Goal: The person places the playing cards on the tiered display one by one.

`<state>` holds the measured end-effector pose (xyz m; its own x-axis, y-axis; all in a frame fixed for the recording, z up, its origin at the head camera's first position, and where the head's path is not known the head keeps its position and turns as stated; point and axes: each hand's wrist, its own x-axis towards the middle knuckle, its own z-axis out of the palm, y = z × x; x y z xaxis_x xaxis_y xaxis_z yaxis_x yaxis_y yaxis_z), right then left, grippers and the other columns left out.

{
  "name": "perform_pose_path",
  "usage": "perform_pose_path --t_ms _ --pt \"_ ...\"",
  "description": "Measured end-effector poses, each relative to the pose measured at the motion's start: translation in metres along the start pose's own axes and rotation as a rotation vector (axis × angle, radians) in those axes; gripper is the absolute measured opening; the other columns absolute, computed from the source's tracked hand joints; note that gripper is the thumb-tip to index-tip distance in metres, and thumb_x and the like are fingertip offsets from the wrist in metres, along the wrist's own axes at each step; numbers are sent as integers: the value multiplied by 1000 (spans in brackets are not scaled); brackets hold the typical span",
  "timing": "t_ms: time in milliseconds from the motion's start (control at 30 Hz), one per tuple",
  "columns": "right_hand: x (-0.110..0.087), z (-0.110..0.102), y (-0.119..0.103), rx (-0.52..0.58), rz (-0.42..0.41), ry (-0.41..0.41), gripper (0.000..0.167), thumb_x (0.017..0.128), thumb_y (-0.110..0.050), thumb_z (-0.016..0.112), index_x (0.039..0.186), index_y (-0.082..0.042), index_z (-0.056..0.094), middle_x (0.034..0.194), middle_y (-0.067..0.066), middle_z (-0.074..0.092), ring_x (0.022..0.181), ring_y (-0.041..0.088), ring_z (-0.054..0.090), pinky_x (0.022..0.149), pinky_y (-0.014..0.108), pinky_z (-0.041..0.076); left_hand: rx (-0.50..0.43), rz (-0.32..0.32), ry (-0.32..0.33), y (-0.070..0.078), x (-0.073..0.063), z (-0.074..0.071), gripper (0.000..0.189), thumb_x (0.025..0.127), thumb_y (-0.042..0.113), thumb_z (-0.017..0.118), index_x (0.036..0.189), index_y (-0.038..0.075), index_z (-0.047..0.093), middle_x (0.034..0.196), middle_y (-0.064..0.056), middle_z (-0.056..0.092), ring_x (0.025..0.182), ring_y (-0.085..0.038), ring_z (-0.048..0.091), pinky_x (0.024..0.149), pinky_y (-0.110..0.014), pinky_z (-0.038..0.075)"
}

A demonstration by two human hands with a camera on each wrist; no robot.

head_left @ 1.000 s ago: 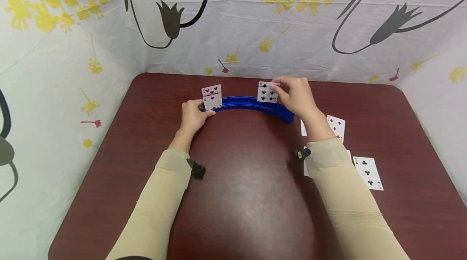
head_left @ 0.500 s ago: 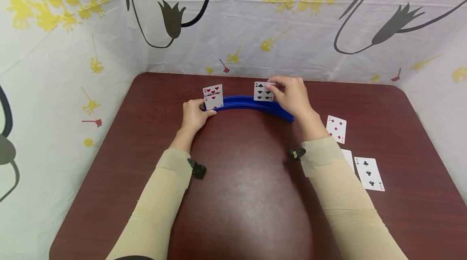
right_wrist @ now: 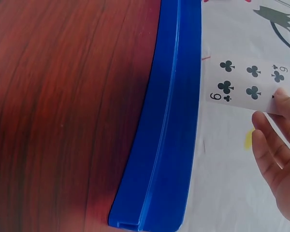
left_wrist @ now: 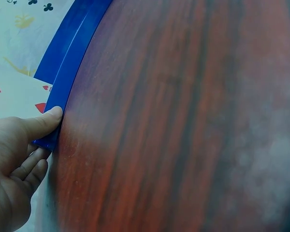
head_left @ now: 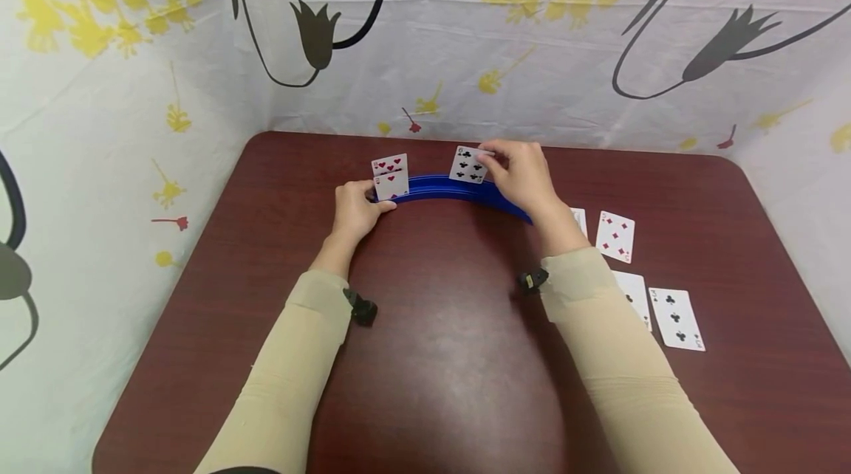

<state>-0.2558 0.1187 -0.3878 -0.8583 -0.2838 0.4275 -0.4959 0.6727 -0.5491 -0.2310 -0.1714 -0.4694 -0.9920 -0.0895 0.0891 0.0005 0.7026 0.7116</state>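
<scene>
Six of clubs: the card (head_left: 467, 164) is at the upper centre of the head view; in the right wrist view, the right thumb covers part of one pip, and in the left wrist view only a few club pips show, cut off at the upper left.
Forearm cards: the right forearm (head_left: 618, 341) partly covers a black-suited card (head_left: 634, 298) at the lower right of the head view, and a sliver of another card (head_left: 580, 220) shows beside the wrist; neither rank can be read.
Heart cards: a front heart card (head_left: 392, 186) hides the lower part of a rear heart card (head_left: 385, 164) at the holder's left end; their ranks are hard to make out.
Right hand: this hand (head_left: 521, 175) clamps the six of clubs by its upper right corner in the head view, thumb on the face; the lower fingers hang loosely beneath it in the right wrist view.
Blue card holder: the curved rack (head_left: 435, 186) lies behind the six's lower edge in the head view; whether they touch cannot be told.
Left hand: this hand (head_left: 354, 212) pinches the holder's left end, thumb across its front, just beside the heart cards.
Loose cards: the five of diamonds (head_left: 614, 236) and three of clubs (head_left: 677, 319) lie face up on the table (head_left: 432, 356), right of frame.
</scene>
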Motion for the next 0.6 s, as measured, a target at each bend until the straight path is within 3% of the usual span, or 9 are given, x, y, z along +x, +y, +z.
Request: perform_pose_path --t_ms 600 --pt "10 17 -15 -26 -74 -25 20 99 -15 68 114 -6 77 103 11 76 79 24 71 73 44 54 -7 2 4 0 -1 0 37 83 26 86 110 3 76 97 -14 75 89 -25 67 83 -40 56"
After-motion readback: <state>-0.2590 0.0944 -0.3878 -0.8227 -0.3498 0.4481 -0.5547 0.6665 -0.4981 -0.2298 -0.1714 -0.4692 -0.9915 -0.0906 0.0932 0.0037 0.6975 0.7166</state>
